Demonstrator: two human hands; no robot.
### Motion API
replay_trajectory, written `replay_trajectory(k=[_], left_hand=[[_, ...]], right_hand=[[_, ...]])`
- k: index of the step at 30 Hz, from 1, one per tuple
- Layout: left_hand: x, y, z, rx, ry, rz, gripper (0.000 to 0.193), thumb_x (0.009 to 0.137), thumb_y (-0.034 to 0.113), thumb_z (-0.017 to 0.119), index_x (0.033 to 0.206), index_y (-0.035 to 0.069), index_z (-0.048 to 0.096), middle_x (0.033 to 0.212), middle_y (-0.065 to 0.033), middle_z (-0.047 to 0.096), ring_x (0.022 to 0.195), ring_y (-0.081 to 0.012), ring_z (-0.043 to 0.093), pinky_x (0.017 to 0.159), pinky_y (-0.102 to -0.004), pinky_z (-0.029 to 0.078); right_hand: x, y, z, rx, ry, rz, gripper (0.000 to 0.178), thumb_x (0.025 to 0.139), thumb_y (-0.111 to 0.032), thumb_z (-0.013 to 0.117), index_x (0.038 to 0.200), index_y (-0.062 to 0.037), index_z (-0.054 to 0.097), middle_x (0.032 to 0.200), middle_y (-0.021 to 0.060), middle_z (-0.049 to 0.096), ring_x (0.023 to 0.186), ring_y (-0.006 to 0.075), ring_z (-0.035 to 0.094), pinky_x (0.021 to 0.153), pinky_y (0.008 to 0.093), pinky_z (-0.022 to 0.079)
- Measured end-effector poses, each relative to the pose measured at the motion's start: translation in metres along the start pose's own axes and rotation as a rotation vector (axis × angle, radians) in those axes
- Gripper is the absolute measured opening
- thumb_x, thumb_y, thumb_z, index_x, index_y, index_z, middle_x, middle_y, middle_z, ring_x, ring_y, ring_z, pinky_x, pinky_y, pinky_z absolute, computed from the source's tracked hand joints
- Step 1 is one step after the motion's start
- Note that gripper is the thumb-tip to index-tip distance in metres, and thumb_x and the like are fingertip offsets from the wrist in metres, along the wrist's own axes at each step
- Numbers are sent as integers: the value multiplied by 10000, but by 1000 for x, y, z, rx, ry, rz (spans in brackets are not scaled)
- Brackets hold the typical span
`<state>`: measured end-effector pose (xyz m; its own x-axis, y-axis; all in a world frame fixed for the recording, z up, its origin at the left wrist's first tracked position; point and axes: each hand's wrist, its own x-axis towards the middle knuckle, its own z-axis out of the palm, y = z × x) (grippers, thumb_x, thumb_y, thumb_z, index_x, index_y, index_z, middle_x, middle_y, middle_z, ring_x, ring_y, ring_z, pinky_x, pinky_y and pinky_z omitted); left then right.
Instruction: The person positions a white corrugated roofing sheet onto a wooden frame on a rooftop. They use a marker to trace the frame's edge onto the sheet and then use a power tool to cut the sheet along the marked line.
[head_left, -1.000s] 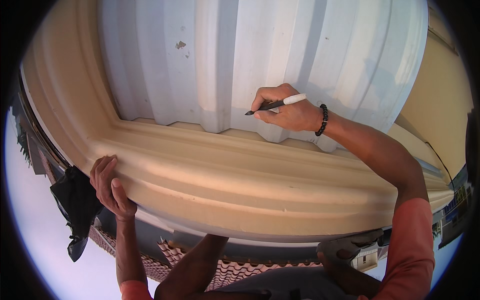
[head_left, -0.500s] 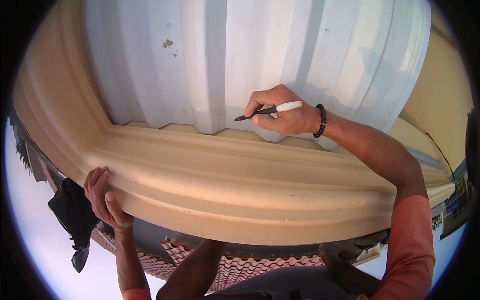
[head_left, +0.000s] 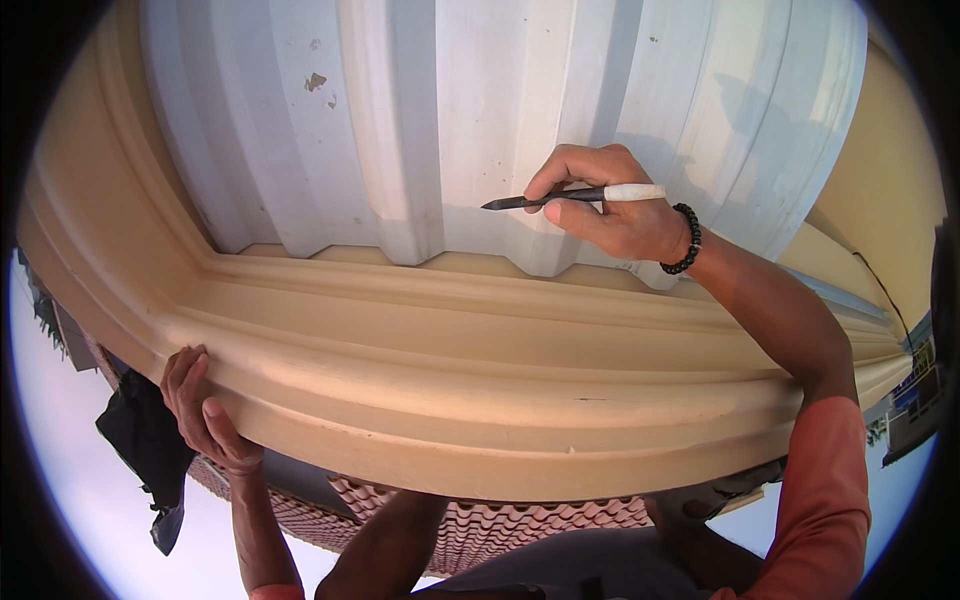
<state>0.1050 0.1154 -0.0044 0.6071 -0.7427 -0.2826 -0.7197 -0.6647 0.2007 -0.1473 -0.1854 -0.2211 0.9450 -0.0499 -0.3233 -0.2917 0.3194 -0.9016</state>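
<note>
Black plastic sheet [head_left: 145,435]: hangs crumpled at the far left, just beside the left hand [head_left: 212,420];
Left hand's hold: fingers bent over the outer edge of the cream moulding [head_left: 480,345], near its corner; the thumb stands well apart from them, so the spread is fairly wide;
Cream moulding: runs in ridged bands up the left side, turns a corner, then crosses below the corrugated metal sheet [head_left: 480,100]; a short dark mark shows on its front band;
Corrugated metal sheet: pale blue-white, ribs running away from the person; a dark flaked patch lies left of centre; its wavy end borders the moulding;
Roof tiles [head_left: 550,522]: reddish rows, seen below the moulding;
Pen [head_left: 590,195]: black with a white rear end, over the sheet near its wavy end, tip pointing left; whether the tip touches, I cannot tell;
Right hand [head_left: 625,215]: fingers narrow, pinching the pen;
Black bead bracelet [head_left: 684,240]: around the right wrist;
Red sleeve [head_left: 825,490]: covers the right upper arm
</note>
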Motion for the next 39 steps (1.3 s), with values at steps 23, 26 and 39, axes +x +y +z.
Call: replay_trajectory(k=[23,26,39], left_hand=[[2,0,0,-15,-6,-1,454,927,345,379,1040,-20,625,1088,-180,623,1097,-360,535,974,-473,380],[2,1,-1,4,-12,-11,452,922,342,376,1031,-18,625,1080,-183,623,1096,-366,535,972,-474,382],[3,2,-3,19,-36,-39,479,908,388,382,1014,-10,627,1064,-187,624,1092,-380,536,967,-494,383]], right_hand=[[-14,8,-8,65,9,126,90,876,-91,596,916,-21,558,906,112,679,839,159,645,726,296,501],[-13,7,-1,23,10,114,78,862,-77,611,899,-20,573,878,103,681,804,157,650,711,298,507],[5,28,70,-160,-58,9,176,732,-5,653,897,-39,606,886,89,642,850,273,614,831,378,478]])
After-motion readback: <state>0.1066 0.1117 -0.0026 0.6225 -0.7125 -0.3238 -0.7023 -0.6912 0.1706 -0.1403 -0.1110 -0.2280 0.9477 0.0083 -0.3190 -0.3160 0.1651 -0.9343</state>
